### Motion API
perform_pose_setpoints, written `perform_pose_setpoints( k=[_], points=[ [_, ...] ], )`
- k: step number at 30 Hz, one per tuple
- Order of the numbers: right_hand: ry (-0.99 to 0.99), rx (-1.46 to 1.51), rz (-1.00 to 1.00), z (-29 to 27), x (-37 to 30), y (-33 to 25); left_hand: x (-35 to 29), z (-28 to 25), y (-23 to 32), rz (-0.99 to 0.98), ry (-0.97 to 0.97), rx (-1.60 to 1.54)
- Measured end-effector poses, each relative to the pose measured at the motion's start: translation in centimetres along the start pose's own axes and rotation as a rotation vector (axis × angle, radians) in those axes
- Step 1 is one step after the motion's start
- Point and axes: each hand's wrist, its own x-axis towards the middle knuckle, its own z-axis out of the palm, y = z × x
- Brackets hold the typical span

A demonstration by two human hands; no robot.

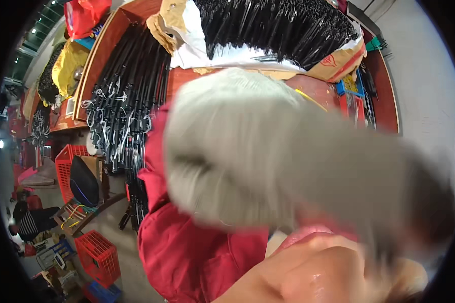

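i see a gloved hand raised very close to the camera, so large and blurred that it fills the middle of the view. the glove is grey knit, and the arm behind it runs off to the right, so i take it for my right hand. i cannot tell whether its fingers are apart or together, nor whether it holds anything; the blur hides that. my left hand is not in view.

just below and left of the glove is a red garment, near me, partly covered by the glove. at the bottom edge is a bare, shiny patch of skin, out of focus.

far behind the glove, a wooden table carries a big pile of black hangers lying on white paper and cardboard. to the left, more black hangers with metal hooks hang in a dense row along another wooden surface.

on the floor at the left stand red plastic crates, well apart from the glove, with a dark round-backed object between them. a yellow bag lies at the far left.
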Motion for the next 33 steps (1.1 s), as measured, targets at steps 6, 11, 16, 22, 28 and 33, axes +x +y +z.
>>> perform_pose_setpoints(
  k=[6, 11, 16, 22, 28, 33],
  points=[
    [-0.034, 0.093, 0.078, -4.4, -1.1, -1.7, 1.1, 5.1, 0.3, 0.025, -0.203, 0.009],
    [-0.048, 0.085, 0.075, -5.0, -0.9, -2.7, 1.2, 5.8, -0.2, 0.048, -0.438, 0.039],
    [-0.030, 0.110, 0.071, -5.0, -1.7, -2.1, 1.1, 6.2, 1.3, 0.066, -0.665, 0.166],
    [-0.016, 0.100, 0.087, -5.0, -1.7, -2.5, 0.0, 6.3, 2.9, 0.052, -0.910, 0.352],
    [0.007, 0.092, 0.032, -4.6, -2.0, -2.9, -2.2, 4.4, -0.3, -0.057, -0.542, 0.297],
    [-0.074, 0.201, -0.004, -4.2, -0.7, -1.6, -7.4, -0.9, -7.8, -0.236, 0.413, 1.123]
  ],
)
